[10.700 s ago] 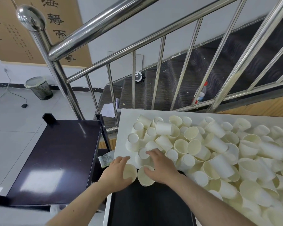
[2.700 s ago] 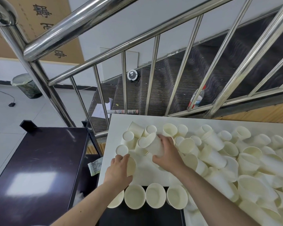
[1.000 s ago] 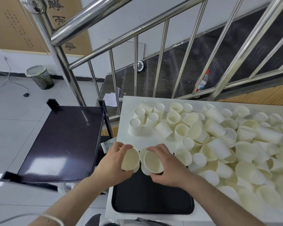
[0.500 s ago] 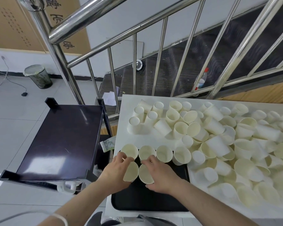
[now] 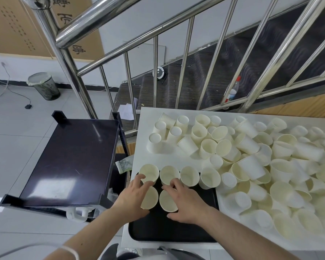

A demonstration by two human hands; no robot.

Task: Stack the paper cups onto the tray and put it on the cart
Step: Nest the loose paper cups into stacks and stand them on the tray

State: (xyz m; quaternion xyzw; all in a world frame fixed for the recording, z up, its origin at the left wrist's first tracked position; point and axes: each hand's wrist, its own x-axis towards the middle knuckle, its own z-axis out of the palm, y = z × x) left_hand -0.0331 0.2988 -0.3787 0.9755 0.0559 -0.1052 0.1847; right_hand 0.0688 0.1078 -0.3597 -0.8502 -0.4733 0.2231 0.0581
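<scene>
A black tray (image 5: 176,229) lies at the near left corner of the white table (image 5: 145,119). A row of upright paper cups (image 5: 189,175) stands along its far edge. In front of that row, my left hand (image 5: 133,196) grips a paper cup (image 5: 150,198) and my right hand (image 5: 187,200) grips another cup (image 5: 168,201). Both cups sit side by side, mouths up, low on the tray. A big heap of loose paper cups (image 5: 251,156) covers the table to the right. The dark cart (image 5: 69,162) stands left of the table.
A steel stair railing (image 5: 105,21) runs behind the table and cart. A bin (image 5: 43,85) stands on the tiled floor at far left. A bottle (image 5: 233,91) and a round device (image 5: 159,72) sit on the dark stairs. A crumpled wrapper (image 5: 124,164) lies between cart and table.
Both hands have lowered their two cups from a tilted hold onto the tray, in front of the back row. The view has shifted slightly.
</scene>
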